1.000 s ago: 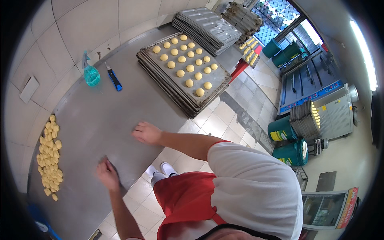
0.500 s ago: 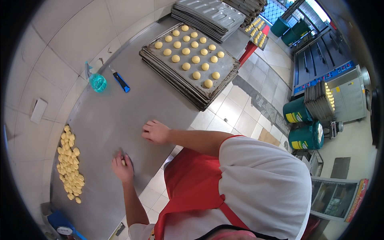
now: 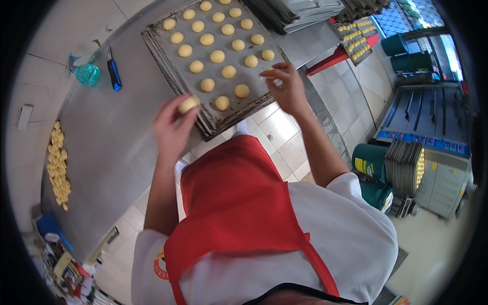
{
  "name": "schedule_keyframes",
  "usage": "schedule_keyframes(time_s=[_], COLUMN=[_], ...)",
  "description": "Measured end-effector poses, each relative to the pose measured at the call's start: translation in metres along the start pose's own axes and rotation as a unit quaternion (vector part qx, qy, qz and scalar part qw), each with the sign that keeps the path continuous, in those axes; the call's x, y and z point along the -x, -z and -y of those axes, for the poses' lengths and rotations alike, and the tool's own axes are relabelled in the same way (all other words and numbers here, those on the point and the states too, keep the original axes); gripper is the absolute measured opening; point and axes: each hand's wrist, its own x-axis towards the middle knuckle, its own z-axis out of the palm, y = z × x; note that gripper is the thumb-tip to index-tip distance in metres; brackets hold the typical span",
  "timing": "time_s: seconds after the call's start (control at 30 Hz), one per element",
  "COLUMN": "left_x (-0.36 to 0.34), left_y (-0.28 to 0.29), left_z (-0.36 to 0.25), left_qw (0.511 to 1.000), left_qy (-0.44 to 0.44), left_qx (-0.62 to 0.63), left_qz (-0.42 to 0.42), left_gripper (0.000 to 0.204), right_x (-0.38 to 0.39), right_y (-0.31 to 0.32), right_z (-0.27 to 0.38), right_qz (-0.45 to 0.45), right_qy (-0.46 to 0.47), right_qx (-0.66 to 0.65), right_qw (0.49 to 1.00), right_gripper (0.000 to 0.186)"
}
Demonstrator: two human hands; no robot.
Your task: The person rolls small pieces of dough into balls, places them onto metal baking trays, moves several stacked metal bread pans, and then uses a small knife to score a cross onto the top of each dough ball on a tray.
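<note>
My left hand (image 3: 172, 124) holds a round yellow dough ball (image 3: 188, 105) in its fingertips, beside the near left corner of the top baking tray (image 3: 231, 114). At the tray's right edge, my right hand (image 3: 287, 87) pinches another dough ball (image 3: 271, 74), partly hidden by the fingers. Rows of smooth, pale yellow dough balls sit spaced apart on this tray, such as the one nearest me (image 3: 222, 103). The tray lies on top of a stack of dark, worn trays. On the far left of the metal table (image 3: 117, 152) is a heap of small dough pieces (image 3: 59, 168).
A spray bottle (image 3: 86, 74) with green liquid and a blue-black utility knife (image 3: 114, 73) lie near the wall. More stacked trays (image 3: 300, 12) stand behind. At right are a filled tray on a red stand (image 3: 356, 38), green bins (image 3: 369, 161) and an oven (image 3: 424, 114).
Both hands have moved from the bare tabletop to the tray stack, each now holding a dough ball at the tray. My body and view have turned toward the trays.
</note>
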Motion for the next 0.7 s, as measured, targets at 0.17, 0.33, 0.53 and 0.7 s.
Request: schedule_keyframes(time_s=[0.17,0.33,0.53,0.7], left_x=[-0.070,-0.078,-0.124,-0.142], left_y=[-0.164,-0.208,-0.208,-0.207], left_z=[-0.041,-0.012,-0.027,-0.015], left_qw=[0.953,0.908,0.916,0.863], left_qy=[-0.088,-0.077,-0.101,0.028], left_qx=[-0.271,-0.385,-0.386,-0.488], left_qz=[0.103,0.147,0.053,0.128], left_gripper=[0.051,0.051,0.050,0.052], right_x=[-0.032,-0.057,-0.115,-0.137], right_y=[0.040,0.043,0.043,0.026], right_z=[-0.055,-0.097,-0.105,-0.114], right_qz=[0.078,0.174,0.172,0.231], right_qy=[-0.019,0.080,0.167,0.168], right_qx=[-0.016,-0.026,-0.043,-0.012], right_qw=[0.997,0.981,0.970,0.958], right_gripper=[0.043,0.046,0.038,0.039])
